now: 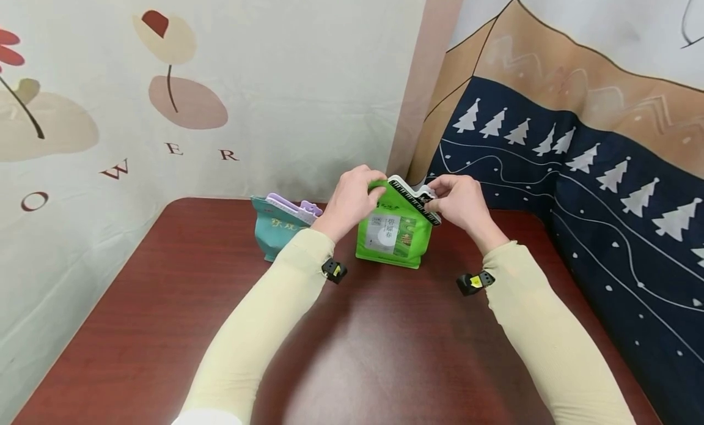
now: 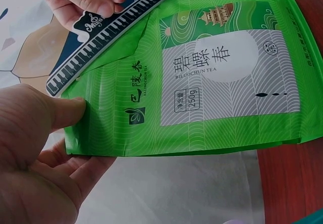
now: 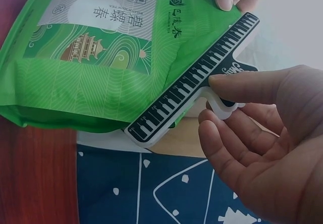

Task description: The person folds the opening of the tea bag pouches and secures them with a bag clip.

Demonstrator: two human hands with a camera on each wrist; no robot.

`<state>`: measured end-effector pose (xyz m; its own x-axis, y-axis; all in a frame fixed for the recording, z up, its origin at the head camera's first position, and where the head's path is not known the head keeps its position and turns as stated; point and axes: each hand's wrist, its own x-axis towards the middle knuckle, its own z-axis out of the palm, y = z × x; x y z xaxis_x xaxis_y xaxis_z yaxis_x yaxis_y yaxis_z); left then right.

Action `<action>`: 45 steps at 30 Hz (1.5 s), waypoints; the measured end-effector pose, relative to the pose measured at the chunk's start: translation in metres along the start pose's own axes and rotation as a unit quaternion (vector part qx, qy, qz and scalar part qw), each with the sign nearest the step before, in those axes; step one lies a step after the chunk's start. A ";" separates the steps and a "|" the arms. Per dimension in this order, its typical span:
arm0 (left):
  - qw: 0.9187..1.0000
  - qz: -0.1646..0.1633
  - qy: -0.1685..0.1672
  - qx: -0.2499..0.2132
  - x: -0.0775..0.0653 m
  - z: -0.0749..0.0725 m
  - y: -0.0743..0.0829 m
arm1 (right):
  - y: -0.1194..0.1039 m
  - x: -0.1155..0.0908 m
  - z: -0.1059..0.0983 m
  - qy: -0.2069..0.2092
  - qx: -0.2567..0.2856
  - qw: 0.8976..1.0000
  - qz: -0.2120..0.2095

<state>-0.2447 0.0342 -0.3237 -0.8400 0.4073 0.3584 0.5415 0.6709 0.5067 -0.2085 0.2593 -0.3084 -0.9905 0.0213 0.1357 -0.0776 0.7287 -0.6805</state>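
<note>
A bright green tea bag stands upright on the table, its printed front facing me. My left hand pinches the bag's upper left corner between thumb and fingers. A black-and-white clip with a piano-key pattern lies slantwise across the bag's upper right corner. My right hand pinches the clip's handle, thumb on the front and fingers behind it. In the right wrist view, the clip's long edge runs over the folded green film. How firmly the clip bites is hard to tell.
Left of the green bag stands a teal bag with a lilac clip along its top, partly behind my left forearm. Both bags are on a dark red wooden table. Printed cloth hangs behind and to the right.
</note>
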 end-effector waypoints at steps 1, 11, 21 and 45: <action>1.000 -0.002 0.000 0.001 0.000 0.000 0.000 | 0.000 0.000 0.000 -0.001 0.001 1.000 -0.001; 1.000 0.008 0.003 0.000 0.000 -0.002 0.001 | 0.003 -0.003 -0.001 -0.006 -0.002 1.000 -0.028; 1.000 0.007 -0.007 -0.014 -0.009 -0.006 0.000 | 0.007 -0.009 0.000 -0.008 -0.013 0.999 -0.049; 0.990 0.115 0.021 0.076 -0.071 -0.046 -0.008 | 0.040 -0.059 0.007 0.053 -0.096 0.973 -0.203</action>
<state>-0.1879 -0.0290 -0.3175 -0.6918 0.5357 0.4841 0.7035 0.6512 0.2848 -0.1544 0.2826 -0.3490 -0.8645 -0.2326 0.4456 -0.4279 0.8057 -0.4096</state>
